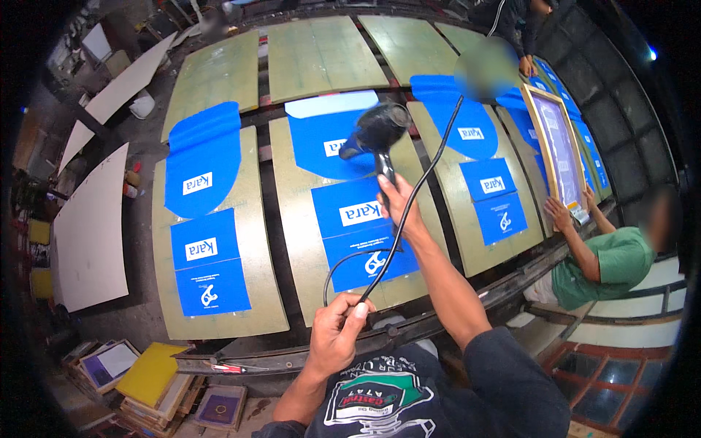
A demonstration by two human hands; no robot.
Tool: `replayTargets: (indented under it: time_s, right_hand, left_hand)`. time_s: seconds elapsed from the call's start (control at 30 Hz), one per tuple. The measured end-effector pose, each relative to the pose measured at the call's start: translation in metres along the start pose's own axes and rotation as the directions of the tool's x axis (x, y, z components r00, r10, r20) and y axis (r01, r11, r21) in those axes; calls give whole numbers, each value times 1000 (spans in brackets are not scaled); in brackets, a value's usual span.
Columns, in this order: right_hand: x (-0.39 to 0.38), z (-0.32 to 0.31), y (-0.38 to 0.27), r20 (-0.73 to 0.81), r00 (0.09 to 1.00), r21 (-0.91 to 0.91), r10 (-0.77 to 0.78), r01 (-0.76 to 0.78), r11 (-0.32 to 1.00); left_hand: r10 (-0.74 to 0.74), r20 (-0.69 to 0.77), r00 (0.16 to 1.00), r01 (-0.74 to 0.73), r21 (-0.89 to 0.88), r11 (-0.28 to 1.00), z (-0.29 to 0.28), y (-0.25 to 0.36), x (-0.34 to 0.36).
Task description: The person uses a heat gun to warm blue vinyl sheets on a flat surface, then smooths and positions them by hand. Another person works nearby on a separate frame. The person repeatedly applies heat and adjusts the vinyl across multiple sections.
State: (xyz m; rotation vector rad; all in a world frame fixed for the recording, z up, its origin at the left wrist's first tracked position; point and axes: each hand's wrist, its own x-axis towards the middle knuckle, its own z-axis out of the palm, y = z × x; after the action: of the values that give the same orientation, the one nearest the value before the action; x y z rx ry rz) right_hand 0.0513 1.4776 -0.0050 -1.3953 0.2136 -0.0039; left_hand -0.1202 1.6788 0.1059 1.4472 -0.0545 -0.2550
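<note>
And it's the black hair dryer (387,128) in play, held aloft over the middle board (308,248), towards its far edge! Its handle is gripped by the right hand (398,198), fingers curled round it. By the left hand (336,328), just off the near edge, the black cord (442,152) is pinched between thumb and bent fingers.

Now the lettering: on the upper blue piece (307,144), by the board's far edge, a white label with dark letters is partly covered by the nozzle. On the lower blue panel (343,252), nearer the near edge, another white label (358,213) is seen, with a white curled emblem and fine white print below. A green, red and white print is worn on the dark shirt (467,398). Off right, a wood-framed screen (558,142) is held by a co-worker in green (610,263).
</note>
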Motion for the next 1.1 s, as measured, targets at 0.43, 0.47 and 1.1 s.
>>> replayTargets:
  time_s: [0.43, 0.47, 1.1]
  right_hand:
    - [76, 56, 4, -28, 990, -400, -141, 118, 909]
    - [85, 51, 22, -45, 961, -438, -274, 228, 870]
    - [78, 49, 21, 43, 997, -274, -64, 73, 959]
  left_hand:
    - [-146, 164, 976, 198, -374, 906, -20, -46, 13]
    - [-109, 132, 985, 150, -359, 921, -21, -57, 10]
    - [-191, -34, 981, 185, -133, 974, -23, -62, -2]
